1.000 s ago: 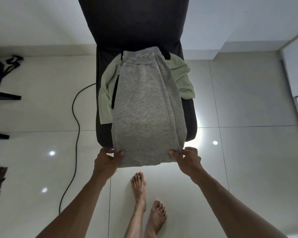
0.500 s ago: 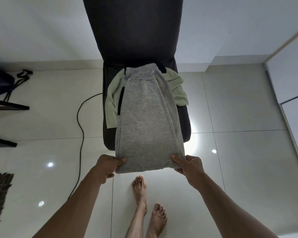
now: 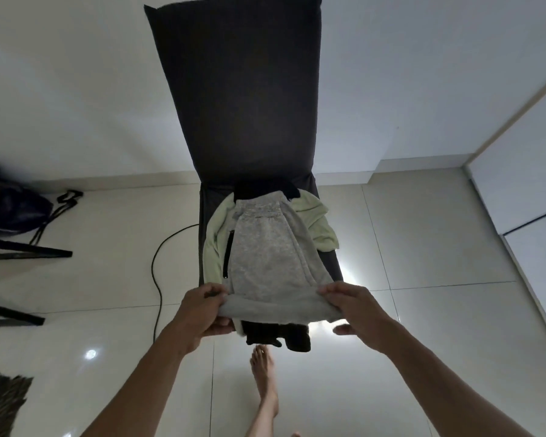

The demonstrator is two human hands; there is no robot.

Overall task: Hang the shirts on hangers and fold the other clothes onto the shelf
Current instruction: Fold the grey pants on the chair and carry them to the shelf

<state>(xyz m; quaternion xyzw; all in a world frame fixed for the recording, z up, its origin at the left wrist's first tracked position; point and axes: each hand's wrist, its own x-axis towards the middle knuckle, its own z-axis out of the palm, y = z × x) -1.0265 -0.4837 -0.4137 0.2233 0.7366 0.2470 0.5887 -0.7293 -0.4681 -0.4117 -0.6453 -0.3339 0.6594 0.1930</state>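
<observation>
Grey sweatpants [image 3: 265,247] with a black zip pocket lie lengthwise on the seat of a dark chair [image 3: 243,99], waistband toward the backrest. My left hand [image 3: 202,305] and my right hand [image 3: 353,305] each grip a corner of the leg end, which is lifted and turned up over the seat's front edge. A pale green garment [image 3: 320,225] lies under the sweatpants and sticks out on both sides. A black garment [image 3: 284,337] hangs below the seat front, under the raised grey hem.
A black cable [image 3: 158,266] runs over the glossy tiled floor left of the chair. A dark bag [image 3: 13,209] and black table legs [image 3: 26,250] stand at far left. White cabinet doors [image 3: 524,184] are at right. My bare feet [image 3: 265,373] are below.
Both hands have lifted the leg end of the sweatpants and carried it forward toward the waistband, so a fold forms. The black garment under it now shows. The view has tilted upward.
</observation>
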